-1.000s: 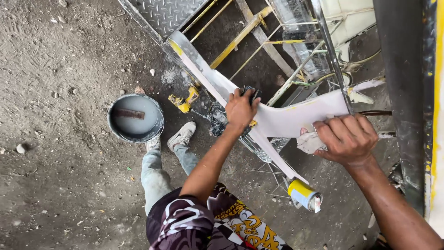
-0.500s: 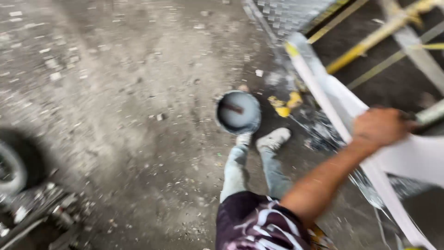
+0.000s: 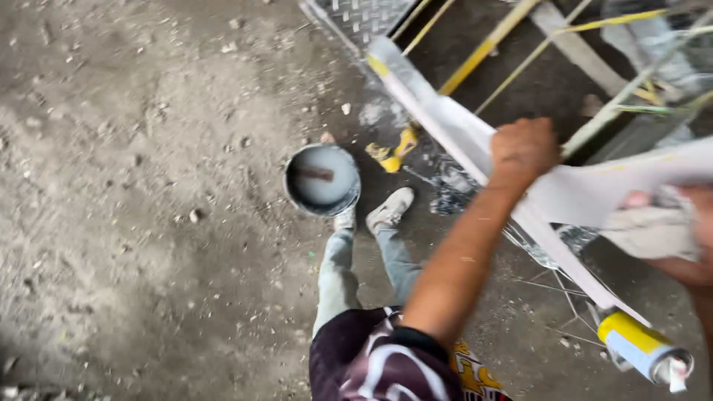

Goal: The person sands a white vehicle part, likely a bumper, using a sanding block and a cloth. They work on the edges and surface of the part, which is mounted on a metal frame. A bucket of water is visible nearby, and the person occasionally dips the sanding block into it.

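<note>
My left hand is a closed fist pressed on the white-painted metal bar, where it meets a white panel. What the fist holds is hidden now; a second ago a small dark tool stuck out of it. At the right edge, my right hand grips a crumpled grey-white rag just under the panel. The bar runs down to a yellow-and-blue capped end.
A round bucket of grey paint with a stick in it stands on the dirt floor by my shoes. Yellow rods, a checker-plate sheet and thin wires crowd the upper and lower right.
The view swung left toward the floor and has come partly back right. My right hand with the rag is in view again. My left fist stays on the bar.
</note>
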